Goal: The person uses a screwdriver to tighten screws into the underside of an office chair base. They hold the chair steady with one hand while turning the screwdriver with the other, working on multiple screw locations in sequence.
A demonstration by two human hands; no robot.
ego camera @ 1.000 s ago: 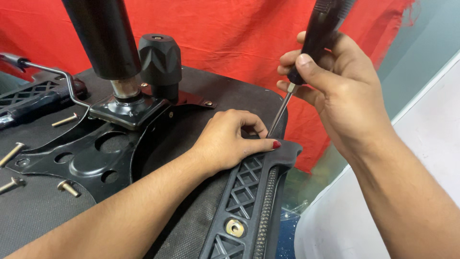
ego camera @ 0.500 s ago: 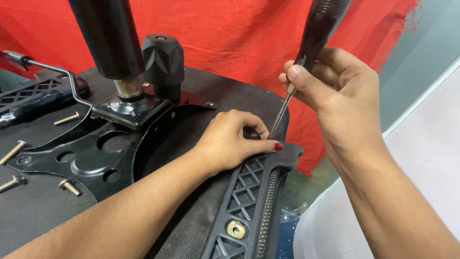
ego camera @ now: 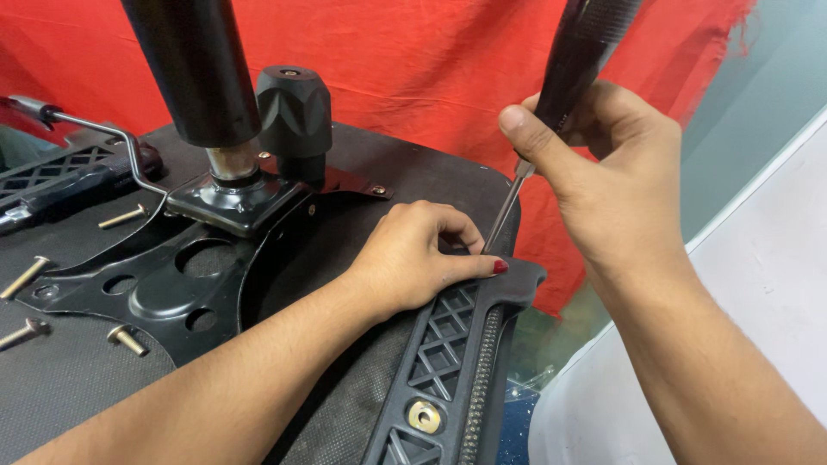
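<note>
The screwdriver (ego camera: 551,112) is gripped in the closed right hand (ego camera: 603,181), its handle now held slightly steeper than a second ago. Its tip stays at the bracket (ego camera: 457,344) end (screw hidden), steadied by the left hand (ego camera: 413,258), fingers curled, pressed flat.

The left hand (ego camera: 412,258) and right hand (ego camera: 603,176) with its screwdriver (ego camera: 551,103) crowd the bracket's (ego camera: 448,344) far end; the column (ego camera: 194,77) and knob (ego camera: 295,112) block the far left; loose bolts (ego camera: 26,277) dot the left seat; right of the bracket lies open floor.
</note>
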